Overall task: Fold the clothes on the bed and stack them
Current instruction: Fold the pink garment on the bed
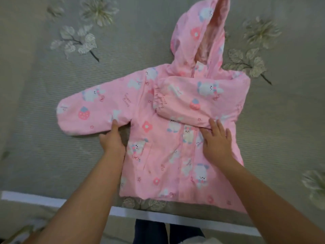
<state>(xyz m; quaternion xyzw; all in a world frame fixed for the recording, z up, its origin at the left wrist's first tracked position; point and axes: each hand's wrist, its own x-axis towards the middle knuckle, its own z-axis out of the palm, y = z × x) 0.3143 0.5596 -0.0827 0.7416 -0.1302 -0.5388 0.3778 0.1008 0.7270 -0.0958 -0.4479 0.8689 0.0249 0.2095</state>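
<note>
I see pink hooded jacket [158, 141] flat on bedspread [44, 95] | left hand [111, 140] grips left sleeve's [91, 110] near edge | right hand [218, 141] flat on jacket front, fingers straight

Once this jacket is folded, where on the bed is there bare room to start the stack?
Bare bedspread lies left of the outstretched sleeve, and more right of the pink jacket. The centre is crowded: the jacket, its hood, the left hand and right hand.

A pink hooded child's jacket printed with bunnies and strawberries [154, 147] lies flat on the grey-green flowered bed [52, 155]. One sleeve is folded across its chest. The right hand [217, 143] presses flat below that sleeve; the left hand [112, 138] touches the outstretched sleeve's underside.
</note>
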